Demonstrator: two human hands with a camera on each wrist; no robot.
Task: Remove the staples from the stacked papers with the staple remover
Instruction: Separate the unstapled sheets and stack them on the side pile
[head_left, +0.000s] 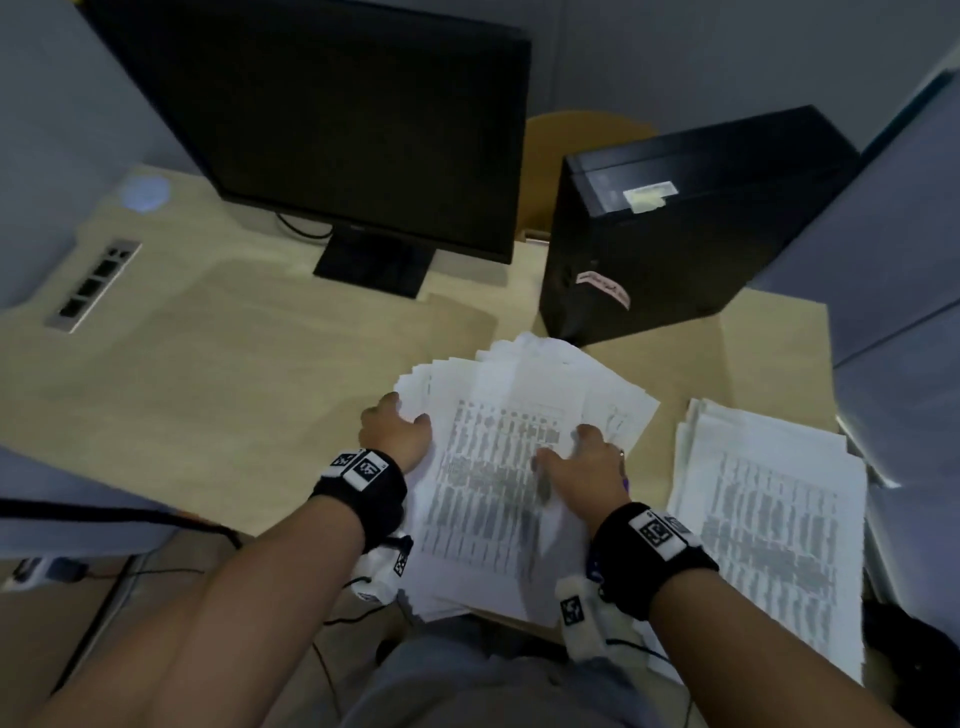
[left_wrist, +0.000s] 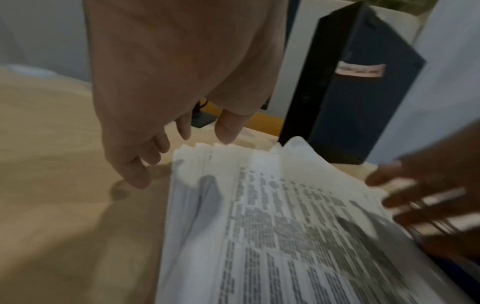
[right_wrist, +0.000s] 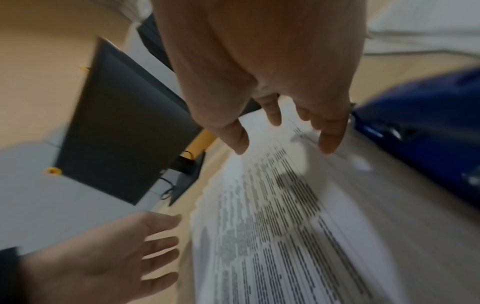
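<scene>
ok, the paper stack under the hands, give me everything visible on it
The paper stack is white printed sheets with dense rows of blurred dark text, fanned unevenly at the far edge, lying flat on the wooden desk and overhanging its near edge. The left hand is at its left edge, the right hand over its right side. No staple discernible.

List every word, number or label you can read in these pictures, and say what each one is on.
None can be read.
Printed rows on the fanned stack of white papers: blurred.
Pink sticker on the black computer tower: writing too small.
Pale label on the tower's top: blurred.
</scene>
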